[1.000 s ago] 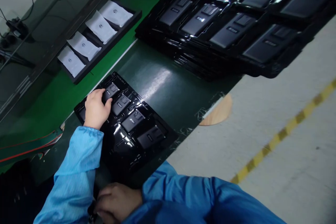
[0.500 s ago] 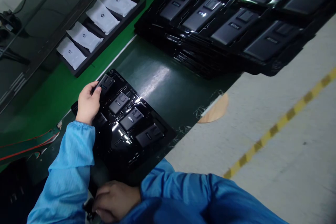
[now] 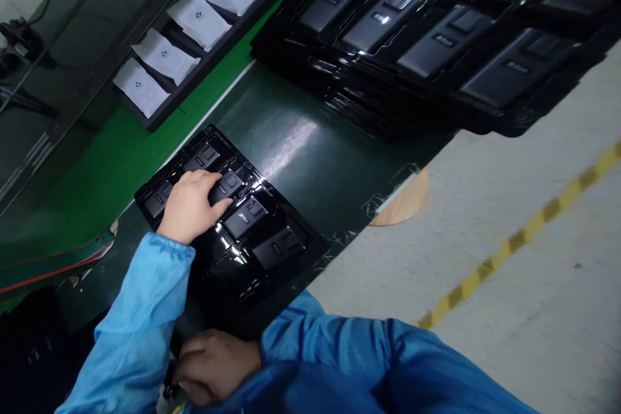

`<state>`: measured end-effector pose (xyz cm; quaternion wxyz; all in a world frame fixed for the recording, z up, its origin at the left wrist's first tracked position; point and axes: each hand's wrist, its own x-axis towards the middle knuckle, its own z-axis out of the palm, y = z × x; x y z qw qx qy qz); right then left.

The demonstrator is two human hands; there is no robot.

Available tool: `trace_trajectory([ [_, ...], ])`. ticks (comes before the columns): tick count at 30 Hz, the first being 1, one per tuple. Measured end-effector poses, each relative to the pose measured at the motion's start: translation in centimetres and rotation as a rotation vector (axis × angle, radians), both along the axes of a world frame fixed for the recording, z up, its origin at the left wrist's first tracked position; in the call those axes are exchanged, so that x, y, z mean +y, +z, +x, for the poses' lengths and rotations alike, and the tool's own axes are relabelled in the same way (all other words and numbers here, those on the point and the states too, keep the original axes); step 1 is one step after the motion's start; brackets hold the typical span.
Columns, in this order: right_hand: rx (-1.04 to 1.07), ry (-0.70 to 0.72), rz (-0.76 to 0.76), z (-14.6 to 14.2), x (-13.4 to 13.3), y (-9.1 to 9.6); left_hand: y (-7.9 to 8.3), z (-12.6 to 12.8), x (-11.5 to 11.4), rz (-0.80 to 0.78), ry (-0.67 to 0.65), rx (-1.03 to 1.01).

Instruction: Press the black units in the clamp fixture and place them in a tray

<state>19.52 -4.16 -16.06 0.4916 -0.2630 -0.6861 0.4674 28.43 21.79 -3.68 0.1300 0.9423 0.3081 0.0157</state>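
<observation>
Along upper right edge of tray (image 3: 295, 215), 2nd from top corner, dark block (image 3: 226, 185) is straddled by left hand (image 3: 190, 206): thumb and fingers spread to opposite sides; whether firmly pinched cannot be told. Block judged stiff, fairly light, smooth enough to slip; best gripped by 2 opposite sides, printed face spared. Left forearm is angled across tray's lower left edge, palm down. Right hand (image 3: 217, 363) is curled below tray's bottom corner; anything held cannot be told.

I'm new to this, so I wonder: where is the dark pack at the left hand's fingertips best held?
Probably by its two long sides, from above: the dark pack is oblong, broad face up, narrow enough that the left hand spans its width. Whether it lies fully down in the black tray, I can't tell.
</observation>
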Motion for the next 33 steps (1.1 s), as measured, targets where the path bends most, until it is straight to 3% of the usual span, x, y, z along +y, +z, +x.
trace_trajectory([
  [4, -0.025, -0.004, -0.022, 0.0, 0.2, -0.1, -0.2, 0.3, -1.0, 0.037, 0.052, -0.002],
  [11, 0.006, -0.097, 0.072, 0.3, 0.4, 0.3, 2.9, -1.6, 1.1, 0.003, 0.341, -0.479],
  [14, 0.011, -0.088, 0.037, 0.2, 0.4, 0.3, 3.1, -1.6, 0.9, 0.065, 0.222, -0.366],
  [16, 0.014, -0.079, 0.021, 0.0, 0.4, 0.1, 2.2, -1.2, 0.4, 0.079, 0.147, -0.277],
  [22, 0.034, -0.020, 0.018, -0.2, 0.8, -0.1, -0.9, -0.6, -0.8, 0.092, 0.085, -0.083],
  [28, 0.002, -0.013, 0.020, 0.2, 1.0, 0.3, 0.0, -0.2, -3.4, 0.119, 0.081, -0.112],
  [33, -0.180, -0.059, 0.102, 0.3, 1.5, 0.8, 0.0, 0.5, -7.0, 0.046, -0.076, 0.071],
])
